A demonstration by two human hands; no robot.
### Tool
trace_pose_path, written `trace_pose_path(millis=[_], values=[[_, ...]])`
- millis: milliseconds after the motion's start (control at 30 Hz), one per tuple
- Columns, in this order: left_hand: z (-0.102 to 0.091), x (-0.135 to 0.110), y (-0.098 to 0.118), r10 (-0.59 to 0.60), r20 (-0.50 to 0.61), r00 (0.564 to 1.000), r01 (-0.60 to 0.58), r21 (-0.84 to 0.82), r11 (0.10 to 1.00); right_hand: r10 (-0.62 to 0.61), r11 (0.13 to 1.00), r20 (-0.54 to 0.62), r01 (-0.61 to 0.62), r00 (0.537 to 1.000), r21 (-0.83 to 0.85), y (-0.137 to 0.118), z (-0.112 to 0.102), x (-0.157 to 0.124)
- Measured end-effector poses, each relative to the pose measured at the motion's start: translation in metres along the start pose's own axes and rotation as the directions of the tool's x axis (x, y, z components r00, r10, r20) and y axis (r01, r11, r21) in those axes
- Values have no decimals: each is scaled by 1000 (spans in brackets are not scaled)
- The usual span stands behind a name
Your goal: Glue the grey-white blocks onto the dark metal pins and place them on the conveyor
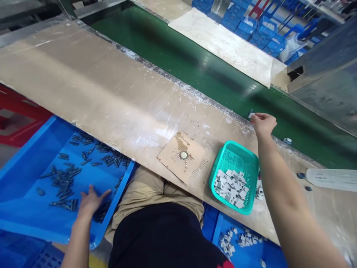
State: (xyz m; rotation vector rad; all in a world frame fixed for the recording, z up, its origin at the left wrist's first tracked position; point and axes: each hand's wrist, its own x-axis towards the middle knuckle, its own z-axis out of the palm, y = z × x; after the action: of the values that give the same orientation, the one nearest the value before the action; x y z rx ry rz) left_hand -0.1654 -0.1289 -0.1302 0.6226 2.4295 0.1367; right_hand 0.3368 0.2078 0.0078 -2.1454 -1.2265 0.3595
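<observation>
My left hand [91, 201] reaches into a large blue tray [25, 186], fingers spread over small dark elongated parts [65, 180] that lie in loose heaps. Nothing shows in its fingers. Out over the edge of a green conveyor belt [220, 80], my right hand [263, 123] pinches a small white and dark part [251, 114]. Below that arm stands a teal plastic basket [220, 156] holding many small white parts [232, 188]. A square of cardboard [174, 149] with a round, pale-topped piece [183, 155] at its middle lies left of the basket.
A small part [287, 141] sits on the belt at right. Beside my right forearm lies a long translucent plastic piece [331, 178] near small dark bits. Another blue tray [251, 257] with white parts is under the table edge. A metal housing [326, 74] stands at far right.
</observation>
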Motion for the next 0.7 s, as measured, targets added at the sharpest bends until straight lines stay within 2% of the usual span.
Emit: trace_pose_path(millis=[67,133,267,333,400,433,500,533,567,600,700], values=[[17,-3,-5,0,56,998,-4,71,997,3,1000,-48,-3,999,2,1,0,6],[29,-10,-11,30,92,995,-43,142,989,-32,999,-73,33,997,12,0,-3,-2],[33,-17,-22,114,197,974,-158,231,960,-138,990,-59,137,989,-22,-1,-25,-52],[31,-16,-24,143,250,958,-206,248,946,-251,960,-64,240,966,-147,4,-45,-83],[29,-14,-23,171,295,940,-248,248,937,-308,919,84,319,948,-230,14,-65,-112],[29,-13,-21,183,313,932,-265,243,933,-285,910,238,340,928,-238,21,-71,-124],[30,-12,-18,201,338,919,-288,229,930,-253,882,523,417,814,-221,36,-76,-143],[31,-12,-16,206,345,916,-293,222,930,-256,862,612,464,748,-207,44,-75,-151],[32,-11,-15,207,351,913,-294,215,931,-275,835,659,513,701,-197,51,-71,-157],[33,-11,-15,206,356,911,-292,208,933,-301,809,674,555,675,-195,58,-67,-163],[36,-8,-16,186,373,909,-272,193,943,-338,768,677,608,654,-203,69,-58,-177]])
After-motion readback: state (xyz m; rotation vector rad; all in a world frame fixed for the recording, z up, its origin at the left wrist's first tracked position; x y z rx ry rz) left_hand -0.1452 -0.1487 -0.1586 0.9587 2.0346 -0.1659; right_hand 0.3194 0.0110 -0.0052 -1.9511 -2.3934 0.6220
